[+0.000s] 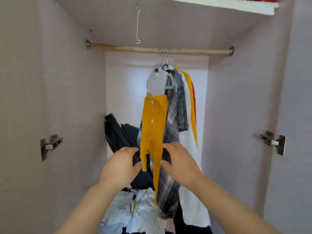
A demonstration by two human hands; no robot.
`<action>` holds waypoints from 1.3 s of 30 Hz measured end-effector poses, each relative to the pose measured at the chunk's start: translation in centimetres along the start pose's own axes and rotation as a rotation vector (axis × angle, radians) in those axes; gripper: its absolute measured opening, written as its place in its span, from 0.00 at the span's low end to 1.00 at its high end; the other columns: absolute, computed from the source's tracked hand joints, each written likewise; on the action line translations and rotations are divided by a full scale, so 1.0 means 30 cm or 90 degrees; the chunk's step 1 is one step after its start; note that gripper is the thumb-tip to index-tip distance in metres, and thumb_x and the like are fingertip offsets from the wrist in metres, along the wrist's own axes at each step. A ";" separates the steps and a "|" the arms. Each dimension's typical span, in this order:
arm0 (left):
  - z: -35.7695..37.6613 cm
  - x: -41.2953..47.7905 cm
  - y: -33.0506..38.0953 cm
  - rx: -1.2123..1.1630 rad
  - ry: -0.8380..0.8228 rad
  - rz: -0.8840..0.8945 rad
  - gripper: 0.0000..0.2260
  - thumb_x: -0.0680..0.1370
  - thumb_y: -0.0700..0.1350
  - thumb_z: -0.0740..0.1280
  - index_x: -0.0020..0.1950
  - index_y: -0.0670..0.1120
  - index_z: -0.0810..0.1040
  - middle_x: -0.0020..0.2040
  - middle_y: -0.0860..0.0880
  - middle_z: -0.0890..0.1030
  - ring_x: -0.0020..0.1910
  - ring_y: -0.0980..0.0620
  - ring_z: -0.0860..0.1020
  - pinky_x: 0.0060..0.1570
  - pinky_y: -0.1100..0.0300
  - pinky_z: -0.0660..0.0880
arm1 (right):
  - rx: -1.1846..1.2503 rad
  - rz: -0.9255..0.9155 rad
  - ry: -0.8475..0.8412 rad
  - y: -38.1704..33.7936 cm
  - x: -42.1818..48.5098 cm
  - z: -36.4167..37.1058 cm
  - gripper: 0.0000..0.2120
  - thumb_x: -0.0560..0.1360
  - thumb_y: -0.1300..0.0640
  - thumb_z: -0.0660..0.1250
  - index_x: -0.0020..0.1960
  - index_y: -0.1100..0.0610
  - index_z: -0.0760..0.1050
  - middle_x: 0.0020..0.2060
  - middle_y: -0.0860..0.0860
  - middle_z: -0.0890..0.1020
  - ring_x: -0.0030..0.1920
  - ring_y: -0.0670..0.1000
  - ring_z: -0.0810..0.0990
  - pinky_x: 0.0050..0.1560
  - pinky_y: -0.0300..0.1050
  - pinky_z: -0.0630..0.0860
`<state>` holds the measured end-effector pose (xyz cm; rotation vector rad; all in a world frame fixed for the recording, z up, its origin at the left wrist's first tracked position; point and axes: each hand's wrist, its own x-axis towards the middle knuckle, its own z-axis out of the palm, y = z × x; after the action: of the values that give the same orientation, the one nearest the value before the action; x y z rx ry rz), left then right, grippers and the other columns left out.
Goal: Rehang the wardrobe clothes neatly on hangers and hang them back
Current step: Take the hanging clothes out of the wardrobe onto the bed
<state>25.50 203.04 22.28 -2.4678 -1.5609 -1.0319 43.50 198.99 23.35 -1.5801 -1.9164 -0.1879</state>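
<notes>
A mustard-yellow buttoned garment (154, 125) hangs from a grey hanger (157, 81) on the wardrobe rod (128, 48). Behind it on several more hangers are a grey plaid shirt (174, 115) and a white, yellow and red garment (190, 105). My left hand (120, 166) and my right hand (179, 162) flank the yellow garment's lower end, fingers bent inward close to the cloth. Whether either one holds the fabric is unclear.
A bare wire hook (138, 24) dangles from the wardrobe ceiling at the left. Black items (116, 130) lean in the back left corner. A pale printed heap of clothes (135, 211) lies at the bottom. Door hinges (50, 146) sit on both side walls.
</notes>
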 end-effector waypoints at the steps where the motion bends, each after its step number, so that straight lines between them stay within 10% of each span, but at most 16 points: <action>1: -0.004 0.053 0.003 -0.002 0.015 -0.003 0.24 0.77 0.55 0.63 0.71 0.51 0.64 0.69 0.50 0.69 0.65 0.51 0.70 0.60 0.58 0.68 | -0.007 -0.023 0.015 0.010 0.058 -0.013 0.22 0.76 0.54 0.64 0.69 0.53 0.65 0.63 0.52 0.70 0.63 0.53 0.69 0.64 0.44 0.66; 20: -0.143 0.924 -0.058 0.002 0.271 0.075 0.24 0.77 0.52 0.63 0.71 0.49 0.64 0.67 0.48 0.71 0.62 0.48 0.72 0.58 0.56 0.69 | -0.135 -0.083 0.248 0.107 1.038 -0.178 0.23 0.75 0.58 0.63 0.70 0.54 0.65 0.66 0.55 0.68 0.65 0.57 0.67 0.64 0.49 0.65; 39: -0.045 1.371 -0.268 -0.008 0.296 0.136 0.22 0.76 0.51 0.64 0.69 0.50 0.67 0.64 0.49 0.73 0.59 0.50 0.73 0.53 0.60 0.69 | -0.327 -0.030 0.490 0.395 1.519 -0.178 0.18 0.75 0.47 0.63 0.64 0.48 0.72 0.59 0.49 0.75 0.59 0.55 0.70 0.53 0.48 0.61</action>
<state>29.36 238.91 43.68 -2.1264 -1.1265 -1.4399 53.13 237.39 49.36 -1.4468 -1.3358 -1.1976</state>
